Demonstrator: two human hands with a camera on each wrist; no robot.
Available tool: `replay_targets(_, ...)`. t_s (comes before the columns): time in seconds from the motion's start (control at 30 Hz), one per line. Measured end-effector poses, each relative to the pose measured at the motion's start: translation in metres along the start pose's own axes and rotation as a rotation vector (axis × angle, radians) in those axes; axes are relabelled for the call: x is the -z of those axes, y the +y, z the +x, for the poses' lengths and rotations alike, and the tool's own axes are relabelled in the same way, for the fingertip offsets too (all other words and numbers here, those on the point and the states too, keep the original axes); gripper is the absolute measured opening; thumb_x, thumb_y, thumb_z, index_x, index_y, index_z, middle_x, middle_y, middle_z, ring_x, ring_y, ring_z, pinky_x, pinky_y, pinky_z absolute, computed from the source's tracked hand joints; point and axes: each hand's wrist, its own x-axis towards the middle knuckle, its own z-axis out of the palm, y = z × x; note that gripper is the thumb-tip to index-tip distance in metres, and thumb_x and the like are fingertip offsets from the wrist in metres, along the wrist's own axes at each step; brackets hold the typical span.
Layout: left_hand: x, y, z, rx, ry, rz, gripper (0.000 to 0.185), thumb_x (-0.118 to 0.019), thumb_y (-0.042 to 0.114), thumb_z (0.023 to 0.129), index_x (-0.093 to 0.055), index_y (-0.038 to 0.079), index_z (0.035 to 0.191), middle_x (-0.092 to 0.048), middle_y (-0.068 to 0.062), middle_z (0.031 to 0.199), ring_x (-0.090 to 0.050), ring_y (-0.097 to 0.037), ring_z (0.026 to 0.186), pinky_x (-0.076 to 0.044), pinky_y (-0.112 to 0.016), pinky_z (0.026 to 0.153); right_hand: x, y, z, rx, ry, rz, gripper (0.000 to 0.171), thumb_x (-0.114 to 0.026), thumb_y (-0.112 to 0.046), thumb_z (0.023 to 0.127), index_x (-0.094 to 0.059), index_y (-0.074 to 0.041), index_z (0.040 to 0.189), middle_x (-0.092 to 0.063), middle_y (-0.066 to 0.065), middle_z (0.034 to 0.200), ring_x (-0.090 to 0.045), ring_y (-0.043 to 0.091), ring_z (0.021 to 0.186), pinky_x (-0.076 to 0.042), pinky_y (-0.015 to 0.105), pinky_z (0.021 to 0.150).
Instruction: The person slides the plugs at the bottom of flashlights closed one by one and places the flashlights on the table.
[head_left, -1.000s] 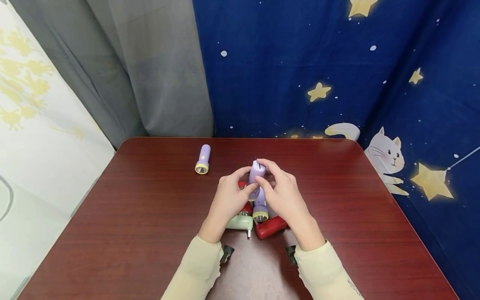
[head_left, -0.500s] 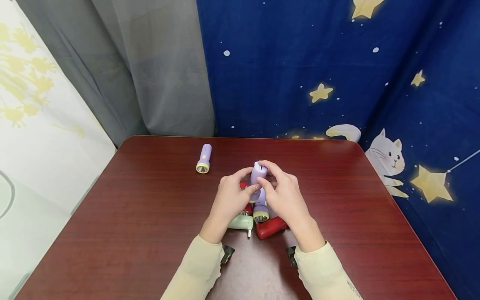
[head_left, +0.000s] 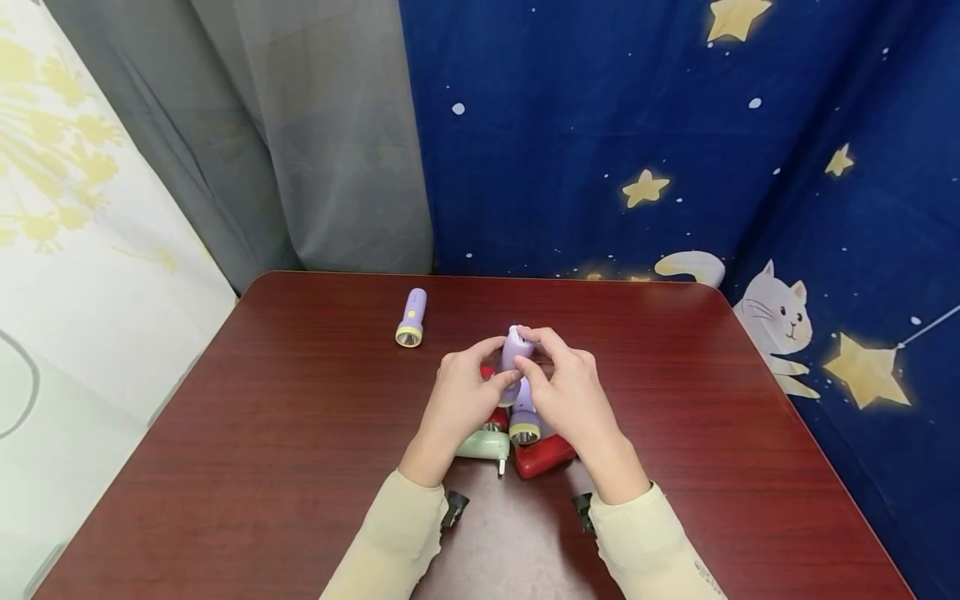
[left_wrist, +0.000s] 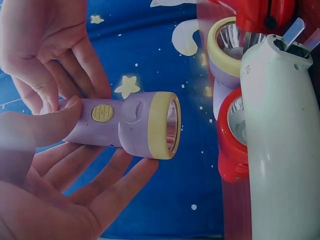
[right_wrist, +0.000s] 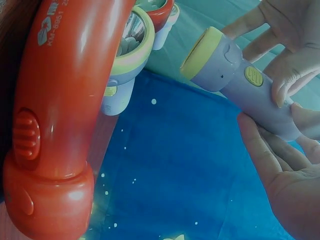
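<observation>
Both hands [head_left: 517, 392] raised, fingers curled

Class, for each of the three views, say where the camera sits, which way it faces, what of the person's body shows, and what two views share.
Head: above, facing forward and down at the table; left hand, right hand and both sleeves show.
Left wrist: low by the left hand, looking along the held purple flashlight; both hands show.
Right wrist: low by the right hand, looking past a red flashlight; both hands show.
Shared: both wrist views show the held purple flashlight.
</observation>
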Motion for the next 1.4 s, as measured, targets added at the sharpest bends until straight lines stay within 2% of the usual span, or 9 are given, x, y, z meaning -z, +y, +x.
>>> replay_targets(0.07, -0.0007, -0.0011, 0.0001, -0.003, 0.001, 0.011, 0.048, -0.083, 0.016, 0.093, -0.07, 0.012, 0.139, -0.074, -0.011, 0.086, -0.037, -0.012, 0.048, -0.036, -0.026, 0.048, -0.0002, 0.0002, 0.0, -0.005, -0.001, -0.001, 0.038, -0.074, -0.01, 0.1, -0.068, -0.013, 0.137, -0.077, 0.019, 0.125, -0.081, 0.031, 0.105, -0.063, 0.046, 0.093)
replay_targets(0.17, -0.0013, -0.0024, 0.0001, -0.016, 0.003, 0.026, 0.048, -0.083, 0.017, 0.093, -0.07, 0.012, 0.139, -0.052, -0.006, 0.062, -0.036, -0.011, 0.046, -0.034, -0.025, 0.048, -0.0007, 0.0008, 0.0002, -0.008, -0.003, 0.0, 0.036, -0.073, -0.008, 0.1, -0.068, -0.012, 0.135, -0.077, 0.02, 0.123, -0.081, 0.031, 0.104, -0.063, 0.047, 0.093)
replay_targets(0.33, -0.0021, -0.0047, -0.0006, -0.025, 0.002, 0.027, 0.047, -0.083, 0.015, 0.092, -0.071, 0.01, 0.138, -0.04, 0.004, 0.055, -0.035, -0.011, 0.044, -0.032, -0.025, 0.046, -0.0017, 0.002, -0.001, -0.014, -0.01, -0.011, 0.035, -0.071, -0.007, 0.1, -0.068, -0.013, 0.134, -0.078, 0.021, 0.122, -0.081, 0.031, 0.104, -0.063, 0.049, 0.094)
replay_targets(0.67, -0.0024, -0.0037, -0.0011, -0.032, 0.008, 0.034, 0.047, -0.084, 0.016, 0.092, -0.071, 0.011, 0.137, -0.051, -0.001, 0.062, -0.035, -0.01, 0.046, -0.033, -0.024, 0.048, -0.0019, 0.0032, -0.0019, 0.023, -0.007, 0.003, 0.035, -0.073, -0.005, 0.099, -0.065, -0.011, 0.132, -0.077, 0.021, 0.124, -0.08, 0.032, 0.106, -0.063, 0.048, 0.093)
replay_targets(0.77, -0.0021, -0.0031, -0.0012, -0.036, 0.019, 0.037, 0.046, -0.084, 0.015, 0.092, -0.072, 0.011, 0.136, -0.07, -0.006, 0.079, -0.037, -0.011, 0.048, -0.035, -0.025, 0.049, -0.0025, 0.0037, -0.0023, 0.031, -0.011, 0.027, 0.04, -0.074, -0.006, 0.099, -0.059, -0.011, 0.136, -0.076, 0.021, 0.129, -0.08, 0.032, 0.108, -0.063, 0.046, 0.094)
replay_targets(0.87, -0.0019, -0.0025, -0.0015, -0.039, 0.027, 0.039, 0.046, -0.084, 0.014, 0.091, -0.072, 0.01, 0.136, -0.077, -0.008, 0.097, -0.036, -0.011, 0.05, -0.036, -0.026, 0.05, -0.0035, 0.0045, -0.0029, 0.026, -0.011, 0.04, 0.044, -0.074, -0.006, 0.099, -0.055, -0.01, 0.138, -0.074, 0.02, 0.133, -0.079, 0.031, 0.111, -0.063, 0.045, 0.095)
replay_targets(1.13, -0.0023, -0.003, -0.0028, -0.015, 0.018, 0.037, 0.047, -0.083, 0.015, 0.092, -0.071, 0.011, 0.138, -0.054, -0.004, 0.066, -0.036, -0.011, 0.048, -0.034, -0.025, 0.048, -0.0027, 0.0049, -0.0031, 0.027, -0.018, 0.027, 0.04, -0.073, -0.006, 0.099, -0.057, -0.009, 0.136, -0.075, 0.02, 0.131, -0.079, 0.031, 0.112, -0.063, 0.045, 0.095)
replay_targets(1.3, -0.0027, -0.003, -0.0032, -0.016, 0.009, 0.03, 0.048, -0.083, 0.015, 0.092, -0.07, 0.011, 0.139, -0.055, -0.003, 0.069, -0.036, -0.011, 0.047, -0.033, -0.024, 0.048, -0.0016, 0.005, -0.0027, 0.024, -0.015, 0.035, 0.037, -0.074, -0.006, 0.099, -0.058, -0.009, 0.131, -0.076, 0.019, 0.129, -0.078, 0.03, 0.114, -0.063, 0.043, 0.094)
replay_targets(1.4, -0.0026, -0.003, -0.0029, -0.031, 0.013, 0.03, 0.047, -0.083, 0.015, 0.092, -0.071, 0.01, 0.137, -0.065, -0.005, 0.076, -0.037, -0.01, 0.048, -0.034, -0.025, 0.048, -0.0014, 0.0053, -0.0028, 0.019, -0.015, 0.037, 0.036, -0.074, -0.006, 0.099, -0.057, -0.009, 0.13, -0.076, 0.02, 0.129, -0.078, 0.029, 0.116, -0.063, 0.043, 0.094)
